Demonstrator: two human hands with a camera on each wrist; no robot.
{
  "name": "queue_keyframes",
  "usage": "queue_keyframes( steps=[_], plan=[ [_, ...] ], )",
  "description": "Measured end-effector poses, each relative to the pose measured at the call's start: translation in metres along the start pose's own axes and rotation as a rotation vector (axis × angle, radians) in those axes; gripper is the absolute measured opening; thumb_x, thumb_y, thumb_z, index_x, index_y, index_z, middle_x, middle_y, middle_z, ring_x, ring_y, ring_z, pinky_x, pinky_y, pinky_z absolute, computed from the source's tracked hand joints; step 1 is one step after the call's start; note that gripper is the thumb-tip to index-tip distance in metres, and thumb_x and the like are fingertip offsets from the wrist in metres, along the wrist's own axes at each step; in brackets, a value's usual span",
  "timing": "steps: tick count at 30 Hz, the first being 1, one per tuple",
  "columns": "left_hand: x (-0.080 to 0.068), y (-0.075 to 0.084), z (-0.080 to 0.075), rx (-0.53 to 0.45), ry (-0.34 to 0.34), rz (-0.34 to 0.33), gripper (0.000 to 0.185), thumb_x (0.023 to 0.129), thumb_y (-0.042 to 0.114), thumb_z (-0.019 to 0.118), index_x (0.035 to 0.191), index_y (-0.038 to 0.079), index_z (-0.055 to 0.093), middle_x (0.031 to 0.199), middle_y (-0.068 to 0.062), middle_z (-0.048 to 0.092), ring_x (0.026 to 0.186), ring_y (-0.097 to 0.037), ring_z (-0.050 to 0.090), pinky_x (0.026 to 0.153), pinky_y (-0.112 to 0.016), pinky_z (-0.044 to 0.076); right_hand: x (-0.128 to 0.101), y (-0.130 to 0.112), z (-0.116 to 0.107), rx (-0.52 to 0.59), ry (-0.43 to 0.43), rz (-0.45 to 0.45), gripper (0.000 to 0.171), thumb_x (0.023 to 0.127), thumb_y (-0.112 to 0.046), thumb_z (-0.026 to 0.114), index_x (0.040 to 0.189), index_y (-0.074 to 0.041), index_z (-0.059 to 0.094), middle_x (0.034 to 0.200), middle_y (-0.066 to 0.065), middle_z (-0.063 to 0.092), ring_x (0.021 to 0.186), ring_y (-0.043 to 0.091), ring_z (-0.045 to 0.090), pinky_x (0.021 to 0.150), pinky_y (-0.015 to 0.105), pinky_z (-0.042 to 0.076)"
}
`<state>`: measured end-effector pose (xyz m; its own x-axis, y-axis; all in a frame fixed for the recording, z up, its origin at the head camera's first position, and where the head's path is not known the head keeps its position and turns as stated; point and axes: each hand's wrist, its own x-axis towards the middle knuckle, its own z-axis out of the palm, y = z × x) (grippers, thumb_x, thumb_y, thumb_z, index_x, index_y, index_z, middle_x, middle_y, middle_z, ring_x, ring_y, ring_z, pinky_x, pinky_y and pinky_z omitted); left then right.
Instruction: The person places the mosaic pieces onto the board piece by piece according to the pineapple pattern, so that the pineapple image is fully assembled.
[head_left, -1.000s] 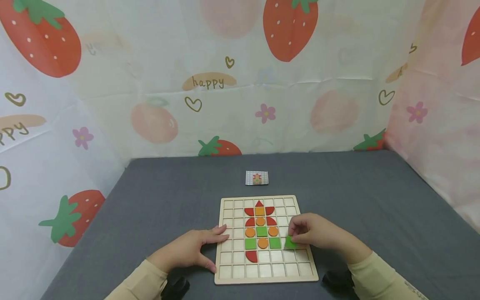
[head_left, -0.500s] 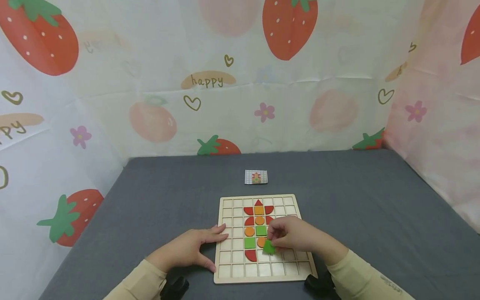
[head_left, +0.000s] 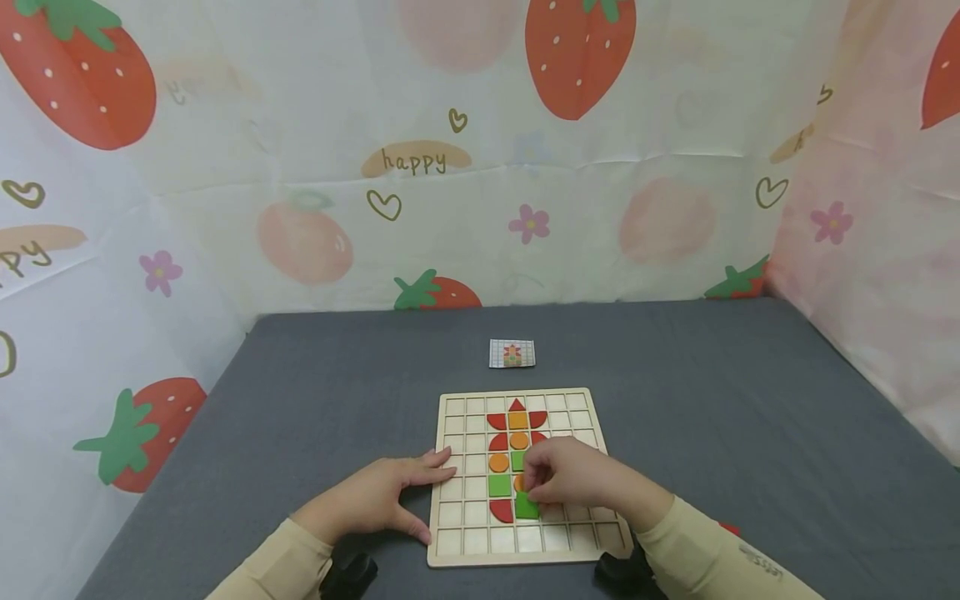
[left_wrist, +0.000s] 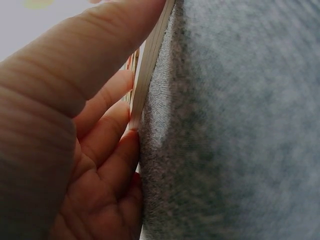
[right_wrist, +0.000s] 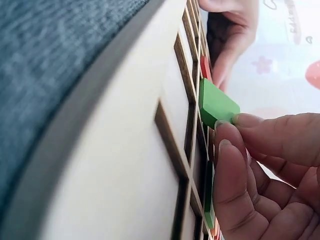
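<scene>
At lower centre, our right hand (head_left: 570,479) pinches the green tile (head_left: 527,505) by its edges: light, rigid, slick-looking.

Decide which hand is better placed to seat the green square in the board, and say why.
Right. The right hand already pinches the green square over the board; the left hand lies flat at its left edge.

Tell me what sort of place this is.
Likely a makeshift tabletop booth for puzzle play: a grey cloth table walled by strawberry-print curtains, with a wooden grid board of coloured shapes and a small pattern card beyond it.
</scene>
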<state>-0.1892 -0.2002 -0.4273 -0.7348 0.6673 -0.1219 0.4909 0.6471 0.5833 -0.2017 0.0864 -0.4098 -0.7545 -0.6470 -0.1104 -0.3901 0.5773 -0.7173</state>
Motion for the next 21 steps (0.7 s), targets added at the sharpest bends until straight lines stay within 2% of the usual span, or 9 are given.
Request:
queue_keyframes(
  steps=[6, 12, 21],
  plan=[
    [0.0002, -0.0011, 0.0006, 0.001, 0.002, 0.001, 0.085, 0.054, 0.053, 0.070, 0.130, 0.027, 0.041, 0.138, 0.008, 0.028, 0.125, -0.009, 0.027, 0.096, -0.033, 0.030, 0.0011, -0.0038, 0.0033, -0.011, -0.004, 0.011, 0.017, 0.070, -0.007, 0.069, 0.061, -0.014, 0.057, 0.059, -0.009, 0.053, 0.056, 0.006, 0.048, 0.052, 0.023, 0.041],
    [-0.0002, -0.0010, 0.0007, 0.010, 0.006, 0.003, 0.085, 0.054, 0.053, 0.070, 0.130, 0.027, 0.041, 0.138, 0.008, 0.028, 0.124, -0.010, 0.027, 0.096, -0.034, 0.030, 0.0011, -0.0042, 0.0052, -0.072, 0.018, 0.025, 0.018, 0.068, -0.006, 0.069, 0.057, -0.015, 0.059, 0.055, -0.011, 0.053, 0.055, 0.004, 0.045, 0.052, 0.022, 0.039],
    [0.0001, -0.0005, 0.0009, 0.020, 0.013, 0.012, 0.086, 0.054, 0.053, 0.069, 0.130, 0.025, 0.041, 0.139, 0.006, 0.028, 0.125, -0.011, 0.027, 0.096, -0.033, 0.030, 0.0010, -0.0052, 0.0045, -0.089, 0.005, -0.003, 0.018, 0.066, -0.004, 0.070, 0.059, -0.015, 0.058, 0.057, -0.011, 0.053, 0.055, 0.003, 0.045, 0.053, 0.021, 0.041]
  ],
)
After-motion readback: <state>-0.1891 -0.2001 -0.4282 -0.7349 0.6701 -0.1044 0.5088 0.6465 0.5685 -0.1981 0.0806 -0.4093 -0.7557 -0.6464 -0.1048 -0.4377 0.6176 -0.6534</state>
